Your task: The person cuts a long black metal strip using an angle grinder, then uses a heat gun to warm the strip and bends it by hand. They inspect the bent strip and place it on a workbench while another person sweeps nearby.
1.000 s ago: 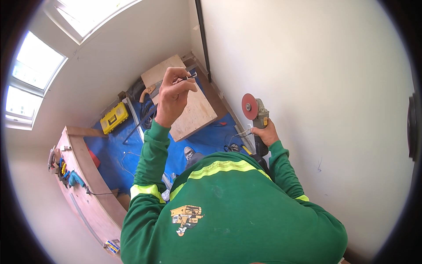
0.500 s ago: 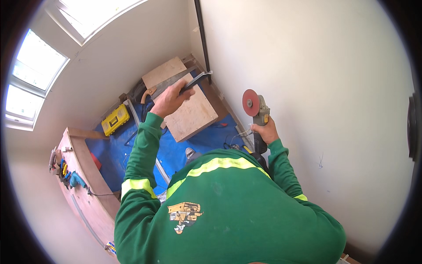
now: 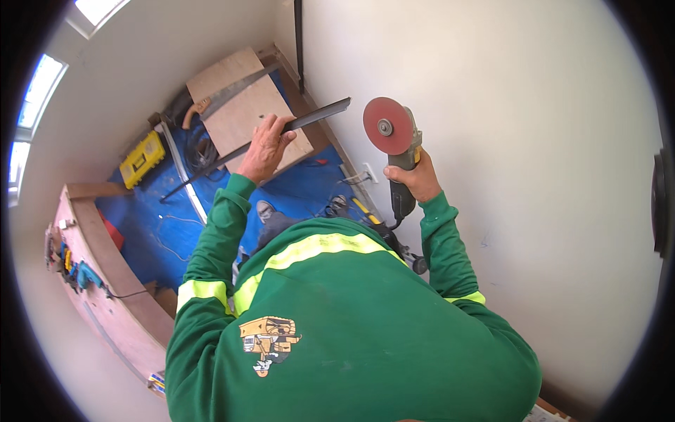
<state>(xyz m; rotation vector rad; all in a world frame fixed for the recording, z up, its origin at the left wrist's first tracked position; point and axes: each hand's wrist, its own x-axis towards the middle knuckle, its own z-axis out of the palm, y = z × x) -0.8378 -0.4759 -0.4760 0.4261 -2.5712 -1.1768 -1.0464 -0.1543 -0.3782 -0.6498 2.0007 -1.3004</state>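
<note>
My left hand [image 3: 265, 149] is closed around a long, dark, thin metal strip [image 3: 320, 114]. One end points up toward the right wall, and the other slants down left over the floor. In my right hand [image 3: 420, 177] is an angle grinder [image 3: 402, 167], gripped by its body. Its red cutting disc [image 3: 385, 116] faces left and stands apart from the strip's upper end. Whether the disc is spinning I cannot tell. Behind my left hand is a plywood box [image 3: 232, 137].
A handsaw [image 3: 239, 86] lies across the plywood. A yellow toolbox [image 3: 142, 160] and a pale metal bar [image 3: 184, 176] rest on blue sheeting [image 3: 302, 176]. Left stands a wooden bench [image 3: 119, 274] bearing a teal power tool [image 3: 88, 275]. The white wall [image 3: 534, 141] rises close on my right.
The strip has swung to a flatter slant, so more of its length shows. The grinder has come up and left, with its disc nearer the strip. My view has also shifted.
</note>
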